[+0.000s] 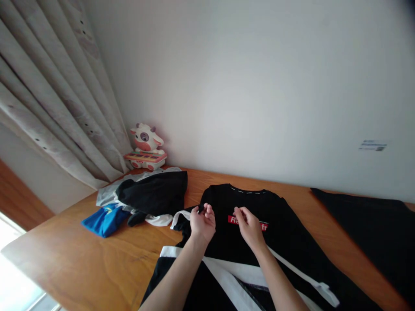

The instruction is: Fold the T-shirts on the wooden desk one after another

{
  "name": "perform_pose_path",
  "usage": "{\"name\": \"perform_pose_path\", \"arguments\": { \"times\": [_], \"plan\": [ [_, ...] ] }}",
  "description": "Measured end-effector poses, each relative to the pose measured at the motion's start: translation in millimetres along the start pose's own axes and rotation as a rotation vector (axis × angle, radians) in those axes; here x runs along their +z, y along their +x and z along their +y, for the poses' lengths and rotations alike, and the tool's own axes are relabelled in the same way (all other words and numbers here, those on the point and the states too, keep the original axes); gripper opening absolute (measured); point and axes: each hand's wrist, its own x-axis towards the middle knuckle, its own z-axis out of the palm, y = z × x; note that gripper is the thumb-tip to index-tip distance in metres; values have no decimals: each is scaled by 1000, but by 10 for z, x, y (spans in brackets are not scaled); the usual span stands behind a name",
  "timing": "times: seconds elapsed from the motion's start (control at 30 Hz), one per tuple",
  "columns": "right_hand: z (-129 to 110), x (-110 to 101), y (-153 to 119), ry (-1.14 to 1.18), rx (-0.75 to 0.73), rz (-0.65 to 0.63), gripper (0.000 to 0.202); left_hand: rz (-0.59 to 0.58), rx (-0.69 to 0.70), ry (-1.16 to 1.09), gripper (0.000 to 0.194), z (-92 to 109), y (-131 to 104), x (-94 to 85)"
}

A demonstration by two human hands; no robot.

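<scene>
A black long-sleeved shirt (223,237) with a red and white chest print lies spread on the wooden surface, its collar toward the wall. White bands run across its lower part, and one sleeve shows a white cuff (180,216). My left hand (203,222) is closed above the shirt's left side, with a bit of black cloth pinched between thumb and fingers. Over the chest print is my right hand (251,226), its thumb and fingertips pressed together. Whatever it may hold is hidden.
To the left lies a heap of clothes with a black garment (155,192) and a blue one (105,220). A cow-shaped toy keyboard (145,149) stands in the corner by the curtain (61,82). Another black cloth (372,229) lies at right. The wall (246,86) bounds the wooden surface (97,268).
</scene>
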Motion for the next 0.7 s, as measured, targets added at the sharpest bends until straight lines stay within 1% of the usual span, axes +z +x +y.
{"name": "perform_pose_path", "arguments": {
  "times": [0.1,0.17,0.2,0.3,0.33,0.4,0.43,0.47,0.53,0.63,0.7],
  "plan": [
    [-9,21,-18,7,-31,-4,41,-80,-15,89,30,-42,-22,42],
    [-12,45,-38,5,-68,-55,37,-127,-49,157,29,-93,-45,63],
    [-14,57,-50,-10,-86,-96,40,-157,-72,203,30,-125,-52,68],
    [-31,73,-78,-58,-128,-223,61,-268,-143,420,40,-232,-50,51],
    [-41,68,-82,-45,-133,-258,64,-307,-161,516,44,-271,-45,36],
    [-63,42,-77,23,-137,-308,60,-381,-153,708,52,-350,-47,-1],
    [-73,26,-70,58,-135,-316,56,-418,-105,799,56,-389,-57,-20],
    [-80,10,-61,83,-131,-318,53,-456,-24,888,58,-425,-75,-38],
    [-84,-8,-42,93,-114,-308,53,-507,203,1044,58,-475,-131,-64],
    [-74,9,-29,-12,-123,-307,50,-517,523,1227,49,-454,-223,-73],
    [-76,36,-37,-161,-193,-318,41,-472,731,1341,43,-363,-241,-67]
  ]
}}
